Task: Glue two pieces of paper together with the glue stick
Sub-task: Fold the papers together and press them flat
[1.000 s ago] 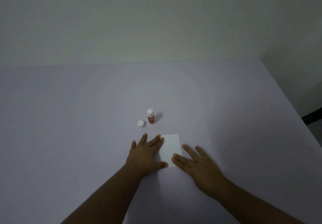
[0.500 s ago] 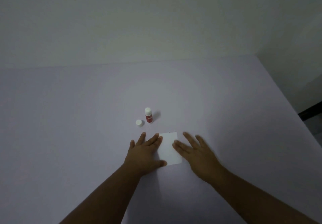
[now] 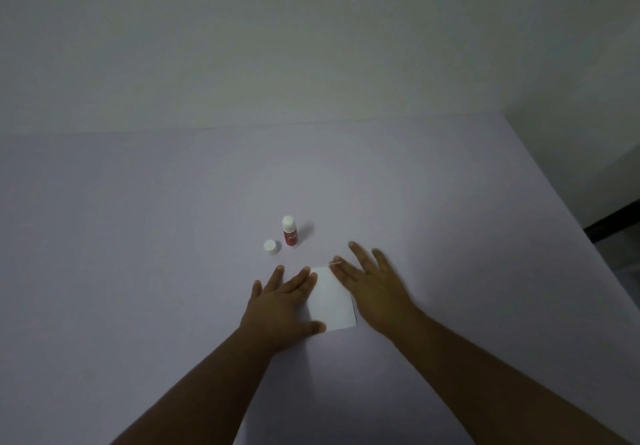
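Observation:
A small white square of paper [image 3: 330, 301] lies flat on the pale table [image 3: 138, 271]. My left hand [image 3: 282, 302] rests palm down on its left edge, fingers spread, thumb on the near corner. My right hand [image 3: 372, 283] lies flat over its right edge, fingers apart and pointing away. Whether one sheet or two are stacked there I cannot tell. Beyond the hands stands the red glue stick [image 3: 289, 231], upright with its white tip exposed. Its white cap [image 3: 270, 247] sits apart, just left of it.
The table's right edge [image 3: 568, 216] runs diagonally away at the right, with dark floor past it. A plain wall rises behind the far edge.
My right hand has slid forward along the paper's right side, its fingers now reaching past the far corner. The left hand has stayed put on the left edge.

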### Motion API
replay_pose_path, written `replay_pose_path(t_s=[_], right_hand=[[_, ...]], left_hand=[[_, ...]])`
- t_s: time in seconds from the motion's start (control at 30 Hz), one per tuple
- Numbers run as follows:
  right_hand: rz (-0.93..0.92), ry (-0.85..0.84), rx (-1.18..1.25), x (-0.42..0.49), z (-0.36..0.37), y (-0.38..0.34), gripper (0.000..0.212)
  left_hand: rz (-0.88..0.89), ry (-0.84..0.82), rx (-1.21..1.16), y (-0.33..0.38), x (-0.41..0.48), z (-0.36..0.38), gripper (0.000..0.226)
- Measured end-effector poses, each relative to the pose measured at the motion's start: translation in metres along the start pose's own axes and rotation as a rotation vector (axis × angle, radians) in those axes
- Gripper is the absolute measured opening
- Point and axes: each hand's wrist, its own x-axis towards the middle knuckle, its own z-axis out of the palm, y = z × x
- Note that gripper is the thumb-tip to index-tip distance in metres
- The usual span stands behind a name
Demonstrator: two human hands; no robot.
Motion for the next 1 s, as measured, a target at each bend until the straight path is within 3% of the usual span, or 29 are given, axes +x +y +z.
replay_pose_path(t_s=[0.2,0.3,0.4,0.6,0.7,0.83,1.0], right_hand=[[-0.236,-0.013,-0.009,-0.064,0.025,-0.018,0.067],[-0.128,0.042,-0.052,-0.038,0.006,-0.001,0.072],[-0.008,-0.020,0.022,-0.007,0.000,0.006,0.068],[-0.146,0.061,0.029,-0.058,0.024,-0.023,0.064],[-0.076,0.111,0.047,-0.052,0.019,-0.016,0.059],[0.123,0.123,0.108,-0.029,0.004,-0.013,0.036],[0.235,0.182,0.323,-0.027,0.012,-0.020,0.029]], left_hand=[[-0.001,0.016,0.009,0.001,0.001,0.003,0.095],[0.006,0.018,0.002,0.001,0.005,-0.001,0.095],[0.006,0.013,0.001,0.000,0.003,-0.001,0.094],[-0.005,0.015,0.005,-0.004,0.000,0.003,0.095],[0.007,0.012,0.003,-0.002,0.005,0.003,0.094],[0.006,-0.021,-0.011,0.002,0.003,0.007,0.095],[-0.004,0.004,-0.039,0.008,-0.001,0.010,0.094]])
